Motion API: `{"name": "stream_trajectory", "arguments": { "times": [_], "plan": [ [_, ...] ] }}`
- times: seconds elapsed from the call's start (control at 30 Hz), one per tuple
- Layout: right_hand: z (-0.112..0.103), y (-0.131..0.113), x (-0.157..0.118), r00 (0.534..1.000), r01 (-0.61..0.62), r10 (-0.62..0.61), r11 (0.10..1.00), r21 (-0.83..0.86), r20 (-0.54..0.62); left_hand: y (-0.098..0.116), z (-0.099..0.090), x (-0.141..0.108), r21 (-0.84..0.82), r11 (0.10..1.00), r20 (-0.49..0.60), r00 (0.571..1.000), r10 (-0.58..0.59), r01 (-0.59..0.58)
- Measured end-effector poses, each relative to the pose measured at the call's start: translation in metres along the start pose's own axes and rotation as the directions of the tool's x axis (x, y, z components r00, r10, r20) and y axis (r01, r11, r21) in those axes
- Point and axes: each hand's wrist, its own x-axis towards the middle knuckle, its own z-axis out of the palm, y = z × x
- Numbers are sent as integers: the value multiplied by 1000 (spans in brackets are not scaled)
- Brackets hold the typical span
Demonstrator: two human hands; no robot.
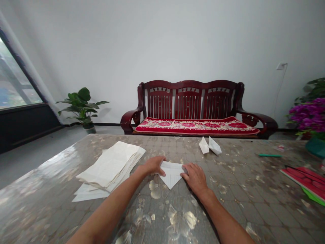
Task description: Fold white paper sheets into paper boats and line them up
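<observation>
A folded sheet of white paper (170, 174) lies on the table in front of me, its point toward me and a straight edge at the far side. My left hand (154, 165) grips its left corner, thumb on top and the other fingers at the far edge. At the right corner, my right hand (194, 174) pinches the paper between thumb and fingers. Faint ruled lines and creases show on the paper. Beyond my right hand stand two folded white paper shapes (203, 145), close together and pointed at the top.
A stack of loose paper sheets (109, 164) lies left of my left arm. On the right are a green pen (269, 155), a red book (296, 174) with glasses on it, and purple flowers (308, 115). Behind the patterned table (162, 220) stands a wooden bench (189, 101).
</observation>
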Motion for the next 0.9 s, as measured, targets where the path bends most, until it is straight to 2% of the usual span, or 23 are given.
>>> {"name": "stream_trajectory", "arguments": {
  "times": [0.1,0.17,0.27,0.33,0.4,0.47,0.53,0.63,0.73,0.8,0.9],
  "plan": [
    [7,3,0,997,19,-16,999,39,-81,0,-1,1,-49,999,46,999,-15,17],
    [8,4,2,984,53,-43,997,52,-175,2,-2,-2,-76,997,30,999,-18,21],
    [2,3,5,946,115,-96,992,43,-310,14,-7,-12,-66,997,-160,987,28,-39],
    [-6,2,6,923,137,-117,990,31,-368,23,-11,-22,10,992,-352,928,121,-125],
    [-14,0,4,910,143,-127,990,11,-395,30,-12,-31,126,971,-472,848,240,-205],
    [-19,-2,0,909,146,-143,989,-22,-392,33,-7,-37,233,946,-521,792,318,-226],
    [-21,-4,-3,918,163,-173,985,-59,-357,32,4,-41,302,930,-527,776,346,-209],
    [-15,-7,-6,944,201,-217,976,-89,-250,26,26,-40,352,916,-495,792,357,-193],
    [-7,-9,-4,968,226,-235,970,-92,-93,23,40,-38,385,901,-427,828,364,-198],
    [-2,-10,-2,968,248,-250,966,-72,-11,23,41,-39,403,896,-381,856,349,-185],
    [1,-11,-1,962,271,-270,962,-44,28,25,37,-43,403,900,-320,895,311,-168]
  ]
}}
